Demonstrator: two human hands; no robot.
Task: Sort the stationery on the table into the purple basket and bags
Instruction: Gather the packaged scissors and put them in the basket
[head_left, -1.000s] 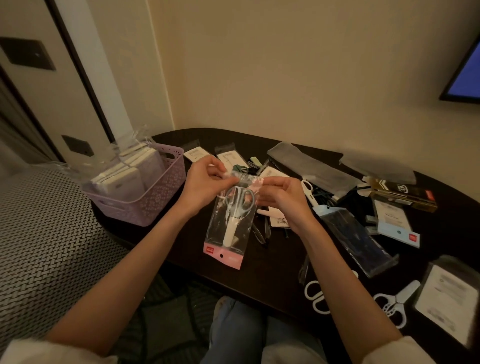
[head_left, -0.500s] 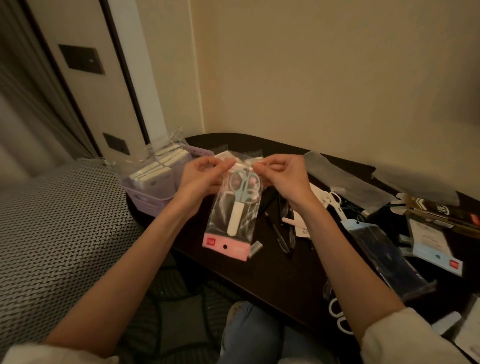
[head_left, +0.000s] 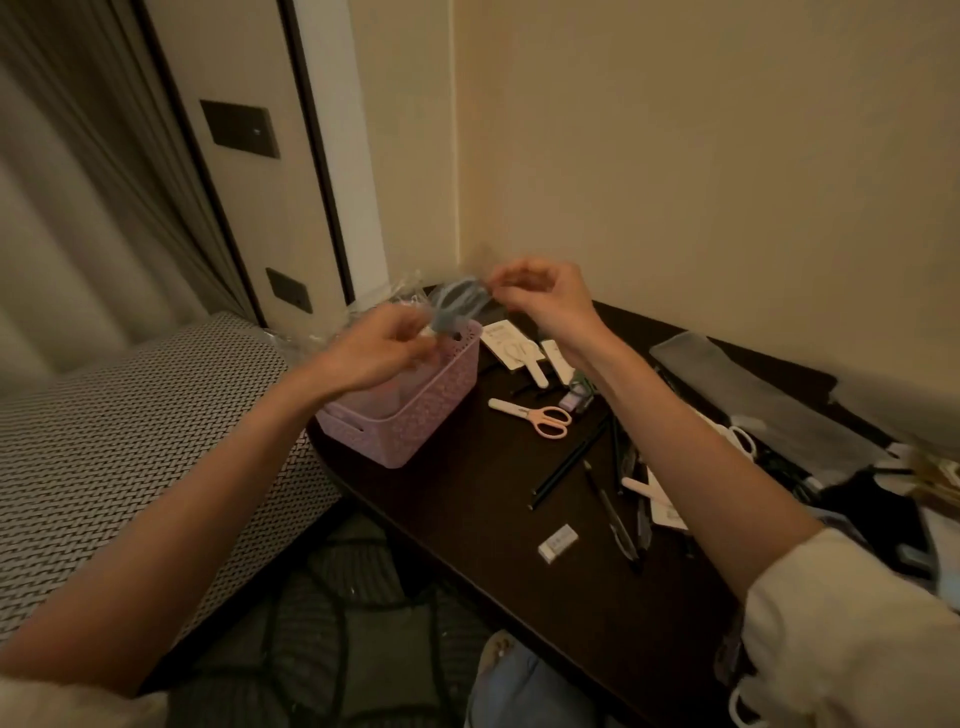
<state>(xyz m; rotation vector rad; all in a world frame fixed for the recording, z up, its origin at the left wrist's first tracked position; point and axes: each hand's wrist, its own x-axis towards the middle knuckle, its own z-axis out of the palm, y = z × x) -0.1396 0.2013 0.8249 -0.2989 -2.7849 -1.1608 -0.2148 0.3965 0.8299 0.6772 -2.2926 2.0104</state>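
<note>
The purple basket (head_left: 415, 410) stands at the table's left end. Above it, both my hands hold a clear bag with blue-handled scissors (head_left: 457, 306) inside; the bag is blurred by motion. My left hand (head_left: 379, 348) grips the bag's lower part over the basket's rim. My right hand (head_left: 545, 296) pinches its upper edge, a little higher and to the right. Pink-handled scissors (head_left: 535, 415) lie loose on the dark table (head_left: 467, 493) right of the basket.
Pencils (head_left: 571, 462), pens (head_left: 618, 519) and a white eraser (head_left: 558, 543) lie mid-table. Packaged cards (head_left: 509, 345) sit behind the pink scissors. Grey pouches (head_left: 753, 400) and more packets crowd the right side. A patterned bed (head_left: 130, 431) borders the table on the left.
Both hands have carried the bagged scissors left and up, from above the table's middle to over the basket. The view has swung left, and the bag now lies tilted between the hands.
</note>
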